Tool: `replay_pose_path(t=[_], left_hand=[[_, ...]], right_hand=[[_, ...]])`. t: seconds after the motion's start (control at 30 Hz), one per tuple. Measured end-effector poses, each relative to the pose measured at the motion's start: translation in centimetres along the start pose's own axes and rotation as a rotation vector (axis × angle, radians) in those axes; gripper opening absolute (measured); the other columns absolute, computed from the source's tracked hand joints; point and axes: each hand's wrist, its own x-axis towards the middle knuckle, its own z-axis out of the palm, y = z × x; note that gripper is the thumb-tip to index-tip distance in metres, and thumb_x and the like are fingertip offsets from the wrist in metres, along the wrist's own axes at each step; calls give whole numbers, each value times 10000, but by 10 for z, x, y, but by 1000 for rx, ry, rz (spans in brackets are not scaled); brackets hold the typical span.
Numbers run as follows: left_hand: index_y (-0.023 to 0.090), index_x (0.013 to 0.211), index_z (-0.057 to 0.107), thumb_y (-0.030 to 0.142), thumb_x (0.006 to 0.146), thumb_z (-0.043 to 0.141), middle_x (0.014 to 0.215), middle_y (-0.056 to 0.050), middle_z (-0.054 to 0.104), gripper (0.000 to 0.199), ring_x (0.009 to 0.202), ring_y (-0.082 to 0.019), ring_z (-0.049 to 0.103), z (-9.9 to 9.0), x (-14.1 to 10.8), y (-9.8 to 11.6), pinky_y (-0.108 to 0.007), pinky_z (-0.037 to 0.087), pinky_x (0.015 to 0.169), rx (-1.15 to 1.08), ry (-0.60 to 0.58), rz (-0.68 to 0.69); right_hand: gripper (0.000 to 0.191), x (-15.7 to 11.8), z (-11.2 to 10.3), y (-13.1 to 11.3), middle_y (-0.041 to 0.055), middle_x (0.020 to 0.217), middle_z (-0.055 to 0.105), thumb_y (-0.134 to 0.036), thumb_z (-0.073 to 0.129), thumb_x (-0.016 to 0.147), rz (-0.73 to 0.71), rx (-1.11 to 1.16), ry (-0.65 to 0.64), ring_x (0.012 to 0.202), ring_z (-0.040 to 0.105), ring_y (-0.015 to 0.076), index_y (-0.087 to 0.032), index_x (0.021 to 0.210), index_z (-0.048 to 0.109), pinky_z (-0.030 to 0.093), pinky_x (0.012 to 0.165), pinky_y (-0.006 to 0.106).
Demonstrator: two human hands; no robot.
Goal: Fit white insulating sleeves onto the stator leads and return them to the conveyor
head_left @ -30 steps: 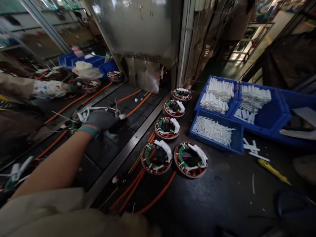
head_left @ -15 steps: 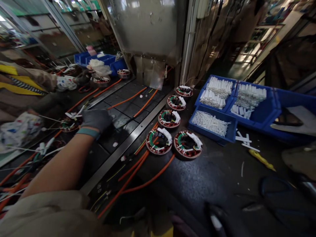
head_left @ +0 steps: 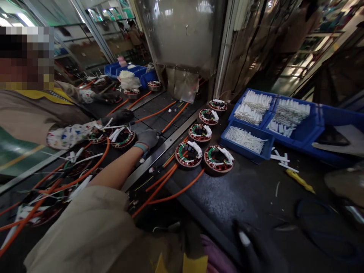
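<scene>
My left hand [head_left: 149, 138], in a grey glove, reaches across the dark work surface beside a metal strip. Its fingers are curled, and what they hold, if anything, is hidden. Against its left side is a motor stator [head_left: 124, 142] with copper windings, a green inner ring and white sleeves sticking up. Another stator [head_left: 98, 135] stands left of that one, near a co-worker's gloved hand [head_left: 121, 116]. Right of the strip sit several stators with white-sleeved bundles, the closest being a round stator [head_left: 218, 160] and its neighbour [head_left: 188, 154]. My right hand is out of view.
Blue bins [head_left: 292, 141] of white tubes and a smaller blue tray [head_left: 263, 151] of thin white sleeves stand at right. A yellow-handled tool [head_left: 300, 181] lies before them. Orange cables [head_left: 176, 192] cross the bench. A metal cabinet [head_left: 184, 34] rises behind.
My left hand has moved right toward the metal strip, and a stator now shows at its left. The view has shifted, bringing more of the co-worker into sight, their gloved hand near the stators.
</scene>
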Motion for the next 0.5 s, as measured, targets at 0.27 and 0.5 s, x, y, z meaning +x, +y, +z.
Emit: replay_pose_path(t=[0.27, 0.5], left_hand=[[129, 1290, 652, 441, 1039, 615, 1293, -148, 680, 402, 1195, -282, 660, -6, 7, 60, -494, 534, 1039, -222, 60, -82], [165, 1019, 697, 391, 1086, 315, 799, -80, 697, 449, 698, -181, 661, -80, -28, 43, -295, 514, 654, -548, 36, 135]], right_hand=[[511, 9, -8, -15, 81, 1062, 824, -603, 454, 1065, -19, 8, 26, 912, 796, 241, -270, 1106, 840, 659, 749, 297], [561, 10, -23, -23, 91, 1062, 825, -669, 469, 1041, 84, 148, -10, 933, 798, 253, -258, 1086, 848, 663, 782, 298]])
